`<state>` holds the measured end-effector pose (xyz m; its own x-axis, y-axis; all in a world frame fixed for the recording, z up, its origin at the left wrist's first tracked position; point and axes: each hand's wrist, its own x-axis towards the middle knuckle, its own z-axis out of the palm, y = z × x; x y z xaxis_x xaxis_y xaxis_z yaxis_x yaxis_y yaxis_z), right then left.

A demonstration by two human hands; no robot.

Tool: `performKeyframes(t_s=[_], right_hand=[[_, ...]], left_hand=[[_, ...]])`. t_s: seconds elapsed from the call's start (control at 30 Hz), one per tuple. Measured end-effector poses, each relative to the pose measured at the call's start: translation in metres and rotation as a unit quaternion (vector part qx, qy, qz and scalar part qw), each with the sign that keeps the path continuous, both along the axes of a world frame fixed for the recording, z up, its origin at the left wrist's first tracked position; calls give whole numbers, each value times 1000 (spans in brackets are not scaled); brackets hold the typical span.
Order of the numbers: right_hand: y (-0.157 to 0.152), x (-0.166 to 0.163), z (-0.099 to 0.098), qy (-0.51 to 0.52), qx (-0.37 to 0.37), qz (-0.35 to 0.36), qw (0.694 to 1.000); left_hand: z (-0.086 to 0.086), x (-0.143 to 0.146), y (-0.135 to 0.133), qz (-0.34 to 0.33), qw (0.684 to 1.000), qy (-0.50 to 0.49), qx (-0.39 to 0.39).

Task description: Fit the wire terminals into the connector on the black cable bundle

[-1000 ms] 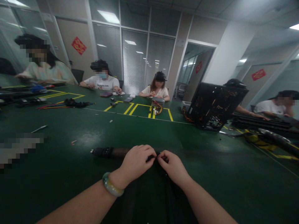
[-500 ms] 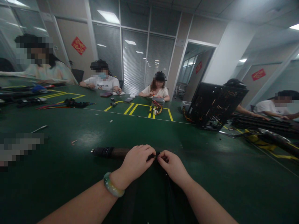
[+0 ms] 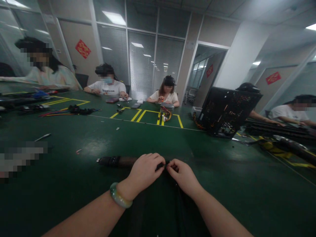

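A dark rod-shaped tool lies crosswise on the green table, with a ribbed black collar and a small metal tip at its left end. My left hand, a green bangle on its wrist, is closed over the tool's right end. A small black piece with a shiny end shows between its thumb and forefinger. Close beside it my right hand is closed in a pinch, its fingertips nearly meeting the left ones; what they grip is too small to make out. A thin black cord runs below the right hand toward me.
A black computer case stands at the right rear. Wire bundles lie at the left, and a long dark tube at the right. A thin pale rod lies at left. Several people sit around the table.
Both hands and the dark tool stay practically in place. Across the table, a person's hand has risen slightly.
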<state>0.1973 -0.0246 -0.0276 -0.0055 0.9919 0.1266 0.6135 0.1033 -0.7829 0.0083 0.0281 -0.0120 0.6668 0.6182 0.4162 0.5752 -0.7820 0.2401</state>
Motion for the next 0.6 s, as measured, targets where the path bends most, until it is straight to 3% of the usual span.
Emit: performKeyframes(t_s=[0.27, 0.6], right_hand=[[-2, 1, 4, 8, 4, 4, 1000], [-3, 5, 4, 4, 17, -1, 1000]], left_hand=[[7, 2, -4, 8, 1000, 18, -15], [3, 3, -2, 3, 999, 29, -17]])
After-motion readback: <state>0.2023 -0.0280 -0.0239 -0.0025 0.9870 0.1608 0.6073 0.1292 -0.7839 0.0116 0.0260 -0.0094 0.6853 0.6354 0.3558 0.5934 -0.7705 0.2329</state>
